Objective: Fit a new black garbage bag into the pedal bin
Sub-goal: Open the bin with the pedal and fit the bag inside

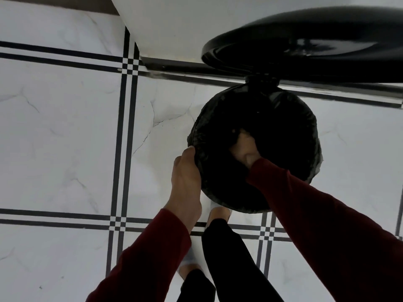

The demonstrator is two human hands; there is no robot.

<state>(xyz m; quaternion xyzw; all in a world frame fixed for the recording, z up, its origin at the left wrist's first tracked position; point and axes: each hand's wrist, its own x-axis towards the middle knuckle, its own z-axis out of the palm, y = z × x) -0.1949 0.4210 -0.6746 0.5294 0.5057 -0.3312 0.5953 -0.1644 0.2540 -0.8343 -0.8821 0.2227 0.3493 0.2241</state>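
The round pedal bin (pixel 314 171) stands on the floor right of centre, its glossy black lid (pixel 305 49) raised above it. A black garbage bag (pixel 283 110) lines the bin, its edge folded over the rim. My left hand (pixel 185 177) grips the bag-covered rim at the bin's left side. My right hand (pixel 244 149) reaches down inside the bag; its fingers are lost in the dark, so their pose is unclear. Both arms wear dark red sleeves.
White marble-look floor tiles (pixel 65 138) with black double lines surround the bin. A white wall or cabinet (pixel 174 22) with a dark base strip stands behind it. My feet (pixel 218 214) in light shoes are just below the bin, one near its front.
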